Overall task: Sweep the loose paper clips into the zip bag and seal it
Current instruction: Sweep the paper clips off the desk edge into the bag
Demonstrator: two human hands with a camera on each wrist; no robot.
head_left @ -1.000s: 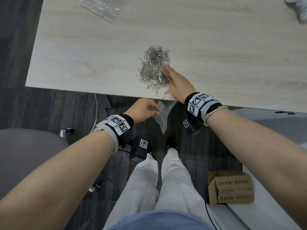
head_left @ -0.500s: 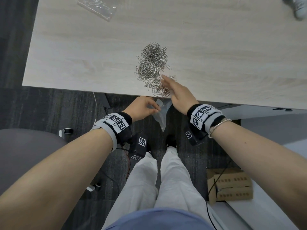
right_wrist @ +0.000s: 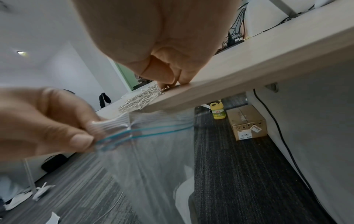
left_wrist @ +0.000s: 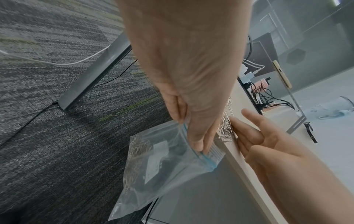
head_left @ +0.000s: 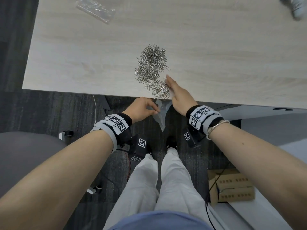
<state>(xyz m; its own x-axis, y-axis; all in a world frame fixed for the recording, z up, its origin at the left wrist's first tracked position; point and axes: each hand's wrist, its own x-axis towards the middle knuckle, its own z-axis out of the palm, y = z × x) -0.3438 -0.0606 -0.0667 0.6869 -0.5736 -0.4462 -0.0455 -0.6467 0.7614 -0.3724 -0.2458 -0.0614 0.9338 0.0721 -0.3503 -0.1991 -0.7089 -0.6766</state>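
Vs half a sec earlier, the right hand, fingers straight, had dragged a clump of the silver wire paper clips right to the front edge of the pale wood-grain table. Left hand pinched the rim of the clear blue-striped zip bag w/ thumb + fingers, just below that edge. Bag's mouth was hard to make out, tho some clips showed inside.

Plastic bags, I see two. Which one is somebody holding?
The zip bag hanging below the table edge: the left hand pinches its top. The other clear bag lies flat at the table's far corner, untouched.
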